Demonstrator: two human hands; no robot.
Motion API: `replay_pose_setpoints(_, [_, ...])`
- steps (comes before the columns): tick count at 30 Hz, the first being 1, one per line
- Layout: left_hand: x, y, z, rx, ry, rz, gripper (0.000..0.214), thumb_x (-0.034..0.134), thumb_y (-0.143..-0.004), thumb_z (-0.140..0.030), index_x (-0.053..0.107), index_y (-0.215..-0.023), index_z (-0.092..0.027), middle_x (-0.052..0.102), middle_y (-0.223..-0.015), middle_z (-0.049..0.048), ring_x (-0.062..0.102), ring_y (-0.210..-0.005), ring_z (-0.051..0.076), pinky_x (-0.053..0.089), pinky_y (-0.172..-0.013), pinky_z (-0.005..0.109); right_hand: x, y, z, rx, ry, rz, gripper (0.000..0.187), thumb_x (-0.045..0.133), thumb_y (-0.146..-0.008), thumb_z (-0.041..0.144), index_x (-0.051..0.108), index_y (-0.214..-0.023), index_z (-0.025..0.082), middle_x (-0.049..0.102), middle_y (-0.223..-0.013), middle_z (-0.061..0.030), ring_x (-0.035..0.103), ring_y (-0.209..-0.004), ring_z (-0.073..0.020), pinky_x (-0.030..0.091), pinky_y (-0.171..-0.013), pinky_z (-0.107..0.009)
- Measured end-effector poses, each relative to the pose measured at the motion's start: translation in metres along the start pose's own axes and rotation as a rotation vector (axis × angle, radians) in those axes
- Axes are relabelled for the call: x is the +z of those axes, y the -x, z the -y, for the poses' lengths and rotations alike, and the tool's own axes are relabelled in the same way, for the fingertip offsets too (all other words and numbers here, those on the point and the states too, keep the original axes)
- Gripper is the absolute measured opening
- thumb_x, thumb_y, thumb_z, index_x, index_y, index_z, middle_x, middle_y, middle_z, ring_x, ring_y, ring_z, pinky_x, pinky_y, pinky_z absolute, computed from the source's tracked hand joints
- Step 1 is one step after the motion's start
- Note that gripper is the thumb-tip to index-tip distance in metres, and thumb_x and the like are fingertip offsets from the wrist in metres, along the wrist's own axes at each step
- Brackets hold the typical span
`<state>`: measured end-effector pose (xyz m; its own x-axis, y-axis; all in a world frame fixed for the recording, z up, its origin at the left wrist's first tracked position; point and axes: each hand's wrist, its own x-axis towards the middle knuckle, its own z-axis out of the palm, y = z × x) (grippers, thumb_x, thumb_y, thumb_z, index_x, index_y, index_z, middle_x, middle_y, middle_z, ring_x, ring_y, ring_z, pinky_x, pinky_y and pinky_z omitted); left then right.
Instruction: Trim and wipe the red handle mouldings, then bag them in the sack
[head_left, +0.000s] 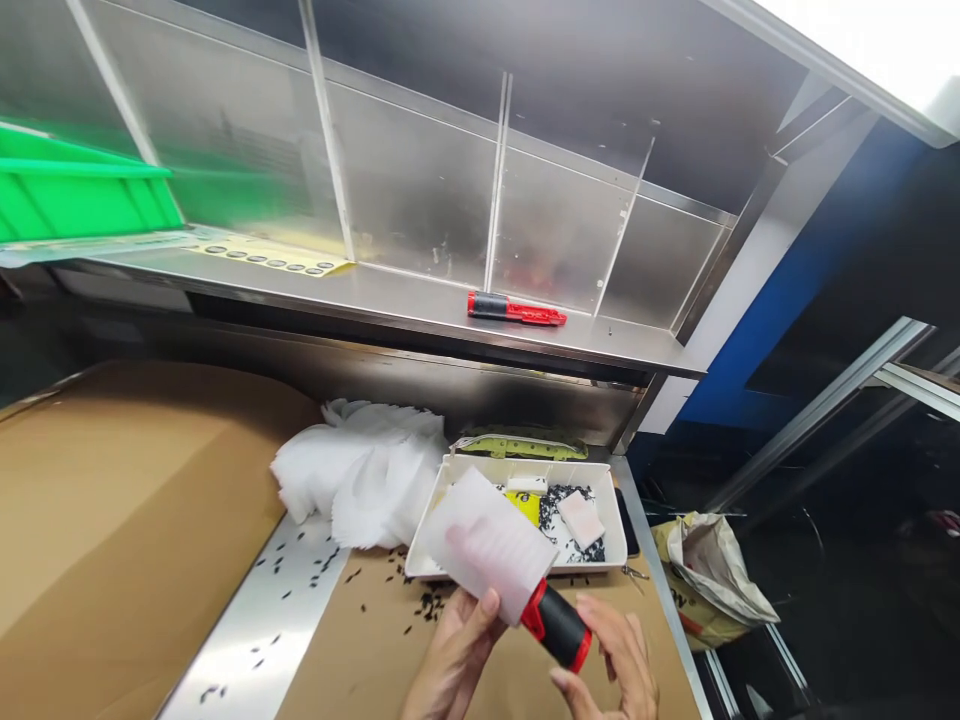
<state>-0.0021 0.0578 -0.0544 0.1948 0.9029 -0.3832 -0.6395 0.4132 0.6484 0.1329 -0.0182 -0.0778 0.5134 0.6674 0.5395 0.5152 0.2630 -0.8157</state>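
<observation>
My left hand (454,655) pinches a white foam sleeve (487,540) that covers the front of a red and black tool (556,626); the thumb lies on the sleeve's lower edge. Beside the tool's black and red end, my right hand (611,665) has its fingers curled loosely, close to it; whether they touch it is unclear. Both hands are above the brown cardboard (360,660) at the bench's front, just in front of a white tray (611,545).
The white tray holds small black bits, a yellow piece and white pads. A pile of white foam sheets (360,470) lies left of it. Black bits are scattered on the metal strip (262,620). A second red and black tool (516,309) lies on the steel shelf. Green bin (75,195) at upper left; a crumpled bag (709,580) at right.
</observation>
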Motion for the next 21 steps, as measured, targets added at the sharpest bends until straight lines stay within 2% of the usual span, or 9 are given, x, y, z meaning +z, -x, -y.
replay_pose_setpoints(3, [-0.002, 0.002, 0.013, 0.009, -0.069, 0.044, 0.083, 0.09, -0.047, -0.051, 0.061, -0.118, -0.019, 0.074, -0.105, 0.0103, 0.058, -0.117, 0.035, 0.047, -0.101, 0.042, 0.0, -0.004, 0.0, -0.203, 0.107, -0.042, 0.039, 0.066, -0.082, 0.055, 0.071, -0.108, 0.026, 0.067, -0.118, -0.0123, 0.064, -0.102, -0.0308, 0.049, -0.08, -0.042])
replay_pose_setpoints(6, [-0.005, 0.003, 0.023, -0.038, -0.128, 0.112, 0.092, 0.088, -0.049, -0.054, 0.055, -0.128, -0.019, 0.073, -0.11, 0.0121, 0.055, -0.121, 0.037, 0.042, -0.105, 0.046, -0.005, -0.008, 0.0, -0.312, 0.211, -0.007, 0.039, 0.061, -0.087, 0.053, 0.067, -0.112, 0.024, 0.063, -0.125, -0.0139, 0.062, -0.107, -0.0303, 0.052, -0.079, -0.04])
replay_pose_setpoints(10, [-0.005, 0.007, 0.028, -0.096, -0.217, 0.22, 0.093, 0.088, -0.045, -0.057, 0.059, -0.125, -0.018, 0.073, -0.111, 0.0127, 0.054, -0.121, 0.039, 0.039, -0.107, 0.047, -0.013, -0.014, 0.006, -0.374, 0.235, 0.041, 0.037, 0.061, -0.088, 0.05, 0.065, -0.113, 0.023, 0.066, -0.121, -0.0139, 0.065, -0.098, -0.0276, 0.054, -0.075, -0.039])
replay_pose_setpoints(14, [-0.003, 0.013, 0.027, -0.167, -0.233, 0.27, 0.072, 0.088, -0.052, -0.05, 0.068, -0.113, -0.016, 0.073, -0.11, 0.0118, 0.055, -0.121, 0.037, 0.037, -0.108, 0.045, -0.019, -0.02, 0.015, -0.34, 0.212, 0.082, 0.036, 0.06, -0.088, 0.05, 0.066, -0.11, 0.022, 0.073, -0.098, -0.0104, 0.066, -0.084, -0.0242, 0.056, -0.07, -0.037])
replay_pose_setpoints(16, [-0.002, 0.015, 0.027, -0.267, -0.158, 0.315, 0.061, 0.089, -0.053, -0.045, 0.072, -0.105, -0.017, 0.074, -0.109, 0.0112, 0.057, -0.118, 0.035, 0.037, -0.108, 0.044, -0.022, -0.022, 0.019, -0.32, 0.216, 0.129, 0.033, 0.062, -0.088, 0.046, 0.066, -0.109, 0.022, 0.072, -0.096, -0.0093, 0.065, -0.083, -0.0236, 0.056, -0.069, -0.036])
replay_pose_setpoints(18, [-0.004, 0.015, 0.031, -0.429, 0.014, 0.366, 0.055, 0.089, -0.055, -0.042, 0.073, -0.1, -0.015, 0.074, -0.108, 0.0112, 0.062, -0.109, 0.031, 0.039, -0.106, 0.043, -0.024, -0.023, 0.023, -0.277, 0.223, 0.197, 0.033, 0.066, -0.086, 0.044, 0.067, -0.109, 0.021, 0.072, -0.098, -0.0091, 0.063, -0.085, -0.0236, 0.056, -0.07, -0.036])
replay_pose_setpoints(21, [-0.01, 0.015, 0.039, -0.703, 0.364, 0.42, 0.064, 0.086, -0.061, -0.045, 0.069, -0.109, -0.008, 0.072, -0.111, 0.0159, 0.066, -0.097, 0.025, 0.041, -0.105, 0.045, -0.027, -0.025, 0.029, -0.189, 0.204, 0.337, 0.033, 0.064, -0.086, 0.045, 0.068, -0.109, 0.021, 0.071, -0.101, -0.0086, 0.061, -0.085, -0.0229, 0.054, -0.071, -0.035])
